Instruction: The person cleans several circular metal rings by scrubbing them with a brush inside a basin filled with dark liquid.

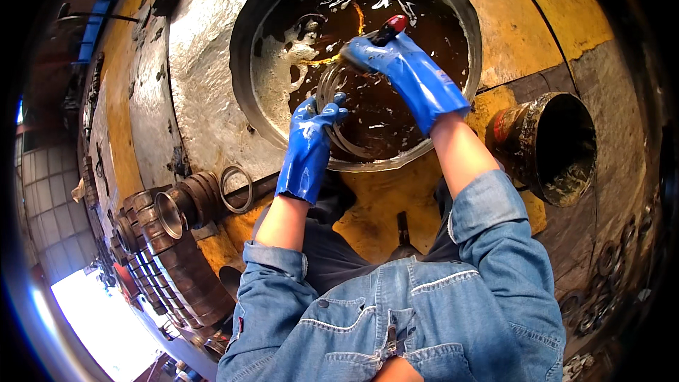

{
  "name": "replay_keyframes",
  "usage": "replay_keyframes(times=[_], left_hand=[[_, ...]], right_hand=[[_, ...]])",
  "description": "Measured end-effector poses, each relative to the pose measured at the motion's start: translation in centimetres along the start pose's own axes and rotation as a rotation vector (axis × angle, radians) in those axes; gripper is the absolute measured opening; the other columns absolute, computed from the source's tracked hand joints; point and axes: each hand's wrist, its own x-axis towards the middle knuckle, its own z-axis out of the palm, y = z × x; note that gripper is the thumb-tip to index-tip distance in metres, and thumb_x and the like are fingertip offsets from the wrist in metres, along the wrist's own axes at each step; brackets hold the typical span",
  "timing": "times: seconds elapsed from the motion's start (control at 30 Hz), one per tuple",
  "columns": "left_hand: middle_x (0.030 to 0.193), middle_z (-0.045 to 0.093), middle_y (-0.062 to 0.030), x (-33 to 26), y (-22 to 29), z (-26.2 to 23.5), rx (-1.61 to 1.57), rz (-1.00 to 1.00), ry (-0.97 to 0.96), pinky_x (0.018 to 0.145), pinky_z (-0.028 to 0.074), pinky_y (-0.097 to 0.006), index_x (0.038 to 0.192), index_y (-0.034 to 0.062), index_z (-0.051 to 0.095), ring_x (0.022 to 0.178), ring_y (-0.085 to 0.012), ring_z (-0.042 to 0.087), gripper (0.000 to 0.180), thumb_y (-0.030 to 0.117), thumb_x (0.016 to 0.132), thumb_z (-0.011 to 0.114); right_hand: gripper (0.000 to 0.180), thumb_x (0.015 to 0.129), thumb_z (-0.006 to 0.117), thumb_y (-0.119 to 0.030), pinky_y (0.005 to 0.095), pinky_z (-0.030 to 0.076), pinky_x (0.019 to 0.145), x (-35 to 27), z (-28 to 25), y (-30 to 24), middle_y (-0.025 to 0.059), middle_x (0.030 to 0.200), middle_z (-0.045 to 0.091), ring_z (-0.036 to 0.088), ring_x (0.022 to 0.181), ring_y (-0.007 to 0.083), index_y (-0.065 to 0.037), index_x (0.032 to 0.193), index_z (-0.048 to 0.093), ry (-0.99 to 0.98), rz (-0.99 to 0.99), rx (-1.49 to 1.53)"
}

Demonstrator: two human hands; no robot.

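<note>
Both my hands wear blue rubber gloves over a round tub (244,64) of dark brown liquid with patches of foam. My left hand (308,145) grips a thin metal ring (344,143) at its near left side, holding it tilted above the liquid. In my right hand (410,74) is a brush with a black and red handle (395,25); its bristle end (352,59) is at the ring's far edge, mostly hidden by the glove. A yellow-orange curved strip (360,20) shows in the tub beyond the ring.
A grimy cylindrical container (511,127) lies on its side to the right, with pale matter inside. On the left sit stacked brown metal rings (184,269) and a loose ring (236,189). More rings (607,258) lie at the lower right. Worn metal plates (205,64) surround the tub.
</note>
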Motion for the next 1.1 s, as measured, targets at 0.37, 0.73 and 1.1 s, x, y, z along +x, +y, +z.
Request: replay_keyframes(times=[0.37,0.73,1.1], left_hand=[[0.125,0.072,-0.0117,-0.1,0.4,-0.7,-0.035,-0.005,0.02,0.094,0.055,-0.032,0.136,-0.0041,0.063,0.103,-0.0201,0.07,0.038,0.001,0.098,0.064],[0.123,0.073,-0.0138,0.7,0.1,0.2,-0.036,0.016,-0.006,0.095,0.057,-0.033,0.138,-0.0056,0.063,0.106,-0.0235,0.072,0.045,-0.009,0.093,0.065],[0.126,0.073,-0.0132,0.9,0.7,1.0,0.024,-0.045,0.003,0.088,0.058,-0.033,0.137,-0.0016,0.064,0.102,-0.0201,0.072,0.04,0.005,0.098,0.068]], right_hand=[[0.043,0.085,0.072,-0.041,0.0362,0.054,0.071,1.0,-0.4,-1.4,0.0127,0.087,0.074,0.067,0.071,0.0235,-0.002,0.102,0.072,0.035,0.0,-0.021],[0.039,0.085,0.069,-0.038,0.0413,0.054,0.078,-1.0,-2.0,-4.1,0.017,0.083,0.073,0.071,0.081,0.03,-0.001,0.096,0.075,-0.064,0.082,0.018],[0.043,0.089,0.071,-0.042,0.0397,0.057,0.095,2.3,-2.3,3.4,0.0145,0.116,0.077,0.074,0.107,0.0341,-0.01,0.118,0.075,0.255,0.463,-0.541]])
